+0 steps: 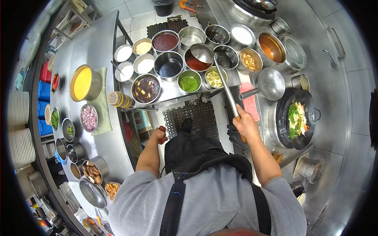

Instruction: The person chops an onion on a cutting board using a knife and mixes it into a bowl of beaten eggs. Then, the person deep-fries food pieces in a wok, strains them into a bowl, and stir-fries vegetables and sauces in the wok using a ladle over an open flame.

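Observation:
My right hand (246, 124) is closed round the handle of a long metal ladle (201, 52), whose bowl hangs over a pot of red sauce (195, 63) among the pots in front of me. Beside my waist, my left hand (158, 135) is closed on something dark red, perhaps a cloth, too small to make out. To the right, a black wok (284, 128) holds chopped green, white and orange vegetables (297, 120). A perforated metal skimmer (271, 84) lies between the wok and the pots.
On the left counter (112, 137) stand a pot of yellow liquid (82, 82), a bowl of chopped onion (89, 117) and a bowl of mushrooms (91, 172). Stacked plates (19, 108) are at far left. A squeeze bottle (115, 98) stands near the counter's edge.

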A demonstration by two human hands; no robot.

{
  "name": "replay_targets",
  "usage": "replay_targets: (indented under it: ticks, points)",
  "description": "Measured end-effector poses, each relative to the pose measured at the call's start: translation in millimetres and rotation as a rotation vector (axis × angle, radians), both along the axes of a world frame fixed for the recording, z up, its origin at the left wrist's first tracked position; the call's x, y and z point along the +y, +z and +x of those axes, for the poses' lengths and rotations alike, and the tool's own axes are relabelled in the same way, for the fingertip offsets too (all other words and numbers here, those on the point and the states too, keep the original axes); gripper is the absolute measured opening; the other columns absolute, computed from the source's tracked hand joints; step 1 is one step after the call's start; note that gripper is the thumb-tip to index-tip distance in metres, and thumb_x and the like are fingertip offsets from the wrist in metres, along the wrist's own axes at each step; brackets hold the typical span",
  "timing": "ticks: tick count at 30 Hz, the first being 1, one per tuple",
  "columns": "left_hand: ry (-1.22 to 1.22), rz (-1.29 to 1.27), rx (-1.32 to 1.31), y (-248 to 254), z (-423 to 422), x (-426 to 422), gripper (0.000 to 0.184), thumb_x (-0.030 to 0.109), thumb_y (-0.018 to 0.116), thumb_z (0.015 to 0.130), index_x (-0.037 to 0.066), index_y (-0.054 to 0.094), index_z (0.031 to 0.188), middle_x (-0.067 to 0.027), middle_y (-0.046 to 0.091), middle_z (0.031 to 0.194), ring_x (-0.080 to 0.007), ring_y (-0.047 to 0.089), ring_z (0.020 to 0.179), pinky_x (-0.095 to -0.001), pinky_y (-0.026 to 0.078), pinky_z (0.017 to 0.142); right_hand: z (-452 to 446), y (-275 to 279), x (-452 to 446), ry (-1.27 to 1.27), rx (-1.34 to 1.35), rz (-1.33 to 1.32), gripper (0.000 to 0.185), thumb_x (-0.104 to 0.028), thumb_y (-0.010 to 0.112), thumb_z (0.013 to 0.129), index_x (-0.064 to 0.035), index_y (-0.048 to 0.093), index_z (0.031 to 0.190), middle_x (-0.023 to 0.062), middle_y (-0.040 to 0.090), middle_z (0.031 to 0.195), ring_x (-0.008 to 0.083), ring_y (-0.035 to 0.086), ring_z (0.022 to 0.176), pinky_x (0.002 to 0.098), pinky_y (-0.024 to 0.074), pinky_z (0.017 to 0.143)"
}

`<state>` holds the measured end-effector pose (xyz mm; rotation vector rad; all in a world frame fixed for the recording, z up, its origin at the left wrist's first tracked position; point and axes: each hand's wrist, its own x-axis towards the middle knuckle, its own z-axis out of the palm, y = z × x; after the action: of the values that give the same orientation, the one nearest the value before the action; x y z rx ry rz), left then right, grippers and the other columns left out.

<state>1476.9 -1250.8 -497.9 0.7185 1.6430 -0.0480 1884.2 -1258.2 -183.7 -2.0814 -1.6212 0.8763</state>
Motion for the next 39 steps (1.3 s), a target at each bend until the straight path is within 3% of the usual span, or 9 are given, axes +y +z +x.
replay_targets:
  ticks: [5,6,11,22,27,31,33,36,39]
  points:
    - [0.123,-0.065,0.115,-12,-22,-20,0.008,0.003,0.062,0.075,0.001,0.06,0.083,-0.0108,0.064,0.075,-0.0237,0.064,0.059,-0.0413,0.049,0.045,-4,-10,18,0.015,0.03,-0.131,0.059,-0.005,0.059,0.076,0.0067,0.046,0.132,0.0228,0.062,0.08,0.0307,0.064,0.064,0.0398,0.0499,0.061]
    - [-0.259,0.029,0.207,-68,-44,-30,0.015,0.007,0.062,0.075,-0.001,0.062,0.087,-0.0138,0.067,0.082,-0.0255,0.068,0.069,-0.0399,0.053,0.055,-2,-13,18,0.015,0.033,-0.135,0.059,-0.005,0.059,0.076,0.0067,0.046,0.132,0.0228,0.062,0.08,0.0307,0.064,0.064,0.0398,0.0499,0.061]
    - [-0.499,0.178,0.342,-32,-25,-25,0.043,0.03,0.071,0.07,-0.001,0.067,0.099,-0.0225,0.068,0.099,-0.0326,0.066,0.097,-0.0382,0.053,0.083,5,-12,14,-0.319,0.813,-0.22,0.056,-0.002,0.059,0.081,0.0032,0.047,0.134,0.0061,0.058,0.071,0.0125,0.054,0.047,0.0293,0.0432,0.037]
    - [-0.008,-0.054,-0.865,189,232,24,0.056,0.016,0.066,0.083,0.004,0.043,0.132,-0.0146,0.066,0.102,-0.0227,0.063,0.063,-0.0313,0.052,0.05,102,63,-149,-0.582,1.504,0.187,0.044,-0.008,0.058,0.081,0.0096,0.05,0.121,0.0125,0.057,0.084,0.0114,0.052,0.045,0.0233,0.0421,0.034]
    - [-0.254,-0.013,-0.939,251,387,11,0.047,0.012,0.067,0.082,0.004,0.049,0.124,-0.0125,0.064,0.095,-0.0204,0.06,0.061,-0.0318,0.049,0.05,155,83,-260,-0.86,1.141,0.405,0.056,-0.003,0.063,0.08,0.0094,0.045,0.131,0.0091,0.057,0.083,0.0128,0.054,0.047,0.0236,0.0421,0.035]
    - [-0.404,0.205,-0.962,263,532,-6,0.034,0.016,0.059,0.091,0.004,0.048,0.12,-0.0076,0.06,0.086,-0.0164,0.059,0.066,-0.0287,0.048,0.052,205,38,-311,-0.815,-0.311,0.275,0.063,0.003,0.062,0.076,-0.001,0.045,0.136,0.022,0.063,0.094,0.0333,0.065,0.071,0.0396,0.0519,0.065]
    - [-0.531,0.123,-0.846,227,601,5,0.035,0.035,0.051,0.097,0.007,0.053,0.118,-0.0067,0.064,0.091,-0.016,0.062,0.072,-0.0305,0.049,0.063,214,32,-330,-0.905,-0.329,0.202,0.062,0.003,0.061,0.075,0.0004,0.046,0.135,0.0247,0.062,0.101,0.0381,0.063,0.082,0.0408,0.0507,0.074]
    - [-0.511,0.256,-0.912,215,674,-6,0.031,0.037,0.047,0.098,0.007,0.055,0.101,-0.0047,0.06,0.075,-0.0162,0.053,0.053,-0.0334,0.043,0.045,197,25,-342,-1.047,-0.367,0.144,0.06,0.003,0.06,0.074,0.0018,0.047,0.132,0.0269,0.061,0.11,0.0422,0.062,0.093,0.0425,0.0495,0.082]
    - [-0.635,-0.212,-0.795,203,704,-7,0.032,0.034,0.058,0.091,0.003,0.061,0.081,-0.0069,0.062,0.069,-0.0204,0.056,0.051,-0.0353,0.045,0.046,168,45,-341,-1.19,-0.279,0.11,0.06,0.005,0.058,0.074,0.0011,0.047,0.132,0.0265,0.06,0.113,0.0423,0.062,0.095,0.0429,0.0494,0.082]
